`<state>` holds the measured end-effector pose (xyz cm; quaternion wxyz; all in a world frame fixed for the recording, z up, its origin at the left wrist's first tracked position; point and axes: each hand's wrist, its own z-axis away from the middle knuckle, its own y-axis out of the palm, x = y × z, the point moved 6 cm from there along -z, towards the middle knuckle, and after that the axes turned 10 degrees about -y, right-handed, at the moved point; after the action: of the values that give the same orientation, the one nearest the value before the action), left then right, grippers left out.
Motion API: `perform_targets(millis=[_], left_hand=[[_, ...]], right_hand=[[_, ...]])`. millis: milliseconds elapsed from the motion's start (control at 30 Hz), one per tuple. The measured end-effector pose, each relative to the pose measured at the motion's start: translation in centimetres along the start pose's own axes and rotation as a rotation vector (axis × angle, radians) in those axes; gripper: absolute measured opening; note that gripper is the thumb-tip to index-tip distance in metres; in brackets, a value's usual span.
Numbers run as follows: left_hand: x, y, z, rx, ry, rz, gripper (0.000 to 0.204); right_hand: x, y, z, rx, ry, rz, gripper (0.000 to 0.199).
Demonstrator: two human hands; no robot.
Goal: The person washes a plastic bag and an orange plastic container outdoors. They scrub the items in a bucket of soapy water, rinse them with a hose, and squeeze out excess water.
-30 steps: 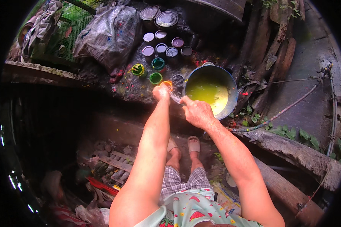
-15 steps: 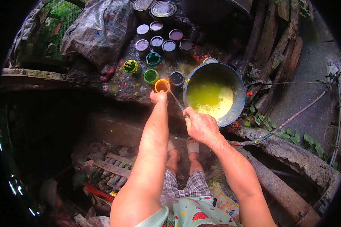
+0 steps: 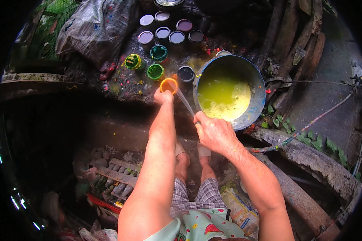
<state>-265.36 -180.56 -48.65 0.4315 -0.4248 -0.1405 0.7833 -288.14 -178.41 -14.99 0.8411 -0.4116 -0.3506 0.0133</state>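
Observation:
My left hand [image 3: 163, 97] is closed around the near side of a small can with an orange rim [image 3: 176, 85]. A thin, pale stirring stick [image 3: 185, 101], smeared by motion, reaches into that can. Its near end is in my closed right hand [image 3: 216, 130], which is beside a large pail [image 3: 258, 94] of yellow-green liquid. Just beyond the orange can are a bright green paint can [image 3: 155, 72] and a dark paint can [image 3: 186, 74]. Farther back stand a dark green can [image 3: 158, 52] and one with a yellow-streaked rim [image 3: 134, 62]. The stick's tip cannot be made out.
Several small cans with grey and purplish tops [image 3: 163, 33] stand at the back. A crumpled plastic sheet [image 3: 94, 34] lies at the far left. Wooden logs [image 3: 293, 40] lean at the right, near a paint-spattered stick [image 3: 309, 125]. A concrete slab [image 3: 309, 158] lies below it.
The stick has become blurred, and its handle end in my right hand is slightly lower relative to the can. The cans and pail sit a little higher in the picture. Both hands keep their holds.

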Motion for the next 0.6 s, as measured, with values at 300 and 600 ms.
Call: perform_targets(millis=[300, 600], left_hand=[[-2.3, -2.5, 1.8, -0.002, 0.274, -0.108, 0.042], [-3.4, -2.4, 1.2, 0.07, 0.35, -0.255, 0.043]], right_hand=[[-0.1, 0.4, 0.3, 0.014, -0.057, 0.017, 0.02], [-0.1, -0.1, 0.5, 0.029, -0.059, 0.001, 0.015]])
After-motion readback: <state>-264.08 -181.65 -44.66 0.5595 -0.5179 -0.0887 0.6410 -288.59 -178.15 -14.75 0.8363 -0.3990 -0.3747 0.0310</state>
